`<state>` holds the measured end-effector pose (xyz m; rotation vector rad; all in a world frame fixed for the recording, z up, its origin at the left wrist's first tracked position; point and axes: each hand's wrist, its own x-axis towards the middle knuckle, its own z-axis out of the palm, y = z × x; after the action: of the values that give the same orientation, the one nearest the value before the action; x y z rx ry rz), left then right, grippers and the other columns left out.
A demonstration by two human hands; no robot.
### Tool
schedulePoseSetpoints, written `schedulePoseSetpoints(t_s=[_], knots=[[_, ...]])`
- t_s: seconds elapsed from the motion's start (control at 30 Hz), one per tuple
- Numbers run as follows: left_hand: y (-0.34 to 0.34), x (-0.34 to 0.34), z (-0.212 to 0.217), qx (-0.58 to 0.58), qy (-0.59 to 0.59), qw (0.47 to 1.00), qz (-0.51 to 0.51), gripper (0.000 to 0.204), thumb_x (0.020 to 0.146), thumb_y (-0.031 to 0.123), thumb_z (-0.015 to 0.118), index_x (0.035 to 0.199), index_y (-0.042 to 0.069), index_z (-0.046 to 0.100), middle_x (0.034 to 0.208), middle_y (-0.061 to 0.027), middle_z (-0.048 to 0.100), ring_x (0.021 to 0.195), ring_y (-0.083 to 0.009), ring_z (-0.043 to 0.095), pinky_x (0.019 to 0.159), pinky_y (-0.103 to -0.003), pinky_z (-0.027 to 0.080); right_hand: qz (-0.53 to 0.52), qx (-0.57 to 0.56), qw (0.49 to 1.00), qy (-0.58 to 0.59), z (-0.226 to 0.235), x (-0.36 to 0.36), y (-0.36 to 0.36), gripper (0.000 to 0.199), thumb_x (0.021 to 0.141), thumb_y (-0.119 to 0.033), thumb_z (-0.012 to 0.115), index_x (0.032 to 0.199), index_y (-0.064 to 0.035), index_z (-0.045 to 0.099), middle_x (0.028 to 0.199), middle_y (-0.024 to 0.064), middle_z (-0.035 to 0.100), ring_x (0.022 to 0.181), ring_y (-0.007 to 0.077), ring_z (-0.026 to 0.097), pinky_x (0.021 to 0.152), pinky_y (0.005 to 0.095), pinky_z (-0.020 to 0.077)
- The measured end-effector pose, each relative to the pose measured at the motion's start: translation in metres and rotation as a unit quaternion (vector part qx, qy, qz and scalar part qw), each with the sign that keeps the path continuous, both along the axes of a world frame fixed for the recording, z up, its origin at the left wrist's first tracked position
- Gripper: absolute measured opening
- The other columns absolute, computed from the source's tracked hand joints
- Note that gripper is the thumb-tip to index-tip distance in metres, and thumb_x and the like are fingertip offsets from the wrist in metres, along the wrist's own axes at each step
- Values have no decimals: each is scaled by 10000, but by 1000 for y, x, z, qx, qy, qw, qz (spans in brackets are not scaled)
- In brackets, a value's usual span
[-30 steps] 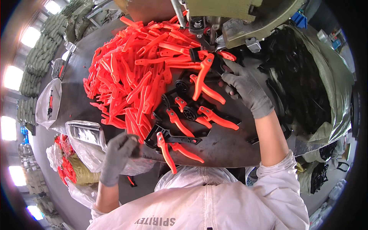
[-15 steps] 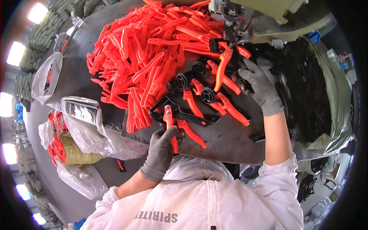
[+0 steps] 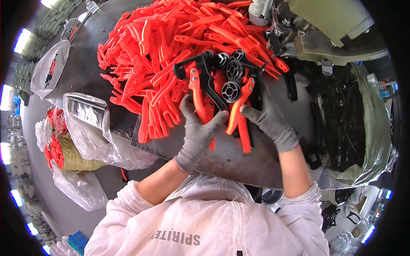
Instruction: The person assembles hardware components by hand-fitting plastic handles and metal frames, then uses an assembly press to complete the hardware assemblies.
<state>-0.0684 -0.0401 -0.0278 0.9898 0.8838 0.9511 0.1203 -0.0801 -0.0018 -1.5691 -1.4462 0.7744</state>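
Note:
Gathered in front of me is a bunch of black-and-red lever assemblies, with black arms point(image 3: 210, 81), round black spoked caps point(image 3: 231, 91) and red handles point(image 3: 241, 104). My left hand point(image 3: 194, 134), in a grey glove, is closed around the bunch's left side, its thumb against the handles. On the other side, my gloved right hand point(image 3: 271, 123) grips too, thumb by an orange-red handle and fingers mostly hidden behind the parts. Overlap keeps me from telling exactly which pieces each hand holds. Just beyond lies a large heap of loose red handles point(image 3: 149, 55).
A metal machine point(image 3: 341, 49) overhangs the table's far right. At the right, an open sack point(image 3: 369, 128) holds black parts. Clear plastic bags point(image 3: 89, 138) hang at the left table edge. A dark metal plate point(image 3: 256, 164) covers the near tabletop.
Both hands have come closer together. The lever assemblies, spread over the tabletop before, are now bunched between them, farther from the near edge. My right hand has left the machine's side.

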Motion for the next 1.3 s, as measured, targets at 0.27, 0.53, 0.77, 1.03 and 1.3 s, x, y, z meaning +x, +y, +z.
schedulePoseSetpoints(t_s=[0.27,0.53,0.77,1.03,1.3], knots=[[6,-9,4,142,-6,990,19,839,761,23,690,1405,54,154,1244,-170,447,1118,-202,499,921,-324,443,1,51,949,311,-22,-55,-12,908,812,-267,728,1464,-92,119,1417,77,322,1288,197,356,1064,360,323],[-35,-146,30,209,21,968,140,1009,754,-6,671,1472,60,-35,1426,-220,270,1238,-259,417,1002,-359,362,59,-163,780,601,34,-169,13,871,800,38,656,1462,-165,127,1414,126,348,1244,268,446,996,418,448],[-45,-284,24,103,189,858,467,825,847,53,621,1451,44,58,1292,-166,444,1157,-258,496,974,-381,429,432,-122,829,333,5,-360,91,913,784,-187,719,1448,-9,118,1357,153,364,1270,214,364,1063,345,312],[90,-442,-91,-207,46,905,370,475,901,190,545,1321,81,352,1179,-95,536,949,-208,624,713,-328,561,353,-283,868,204,4,-356,93,648,857,-146,645,1372,23,288,1257,179,478,1157,241,495,961,309,414],[89,-492,-190,-98,755,517,-390,645,685,476,694,1241,166,589,1157,-133,630,1072,-326,591,925,-397,463,-120,-242,962,44,57,-124,-13,401,887,-169,584,1264,-47,526,846,12,531,742,89,534,654,227,487]])
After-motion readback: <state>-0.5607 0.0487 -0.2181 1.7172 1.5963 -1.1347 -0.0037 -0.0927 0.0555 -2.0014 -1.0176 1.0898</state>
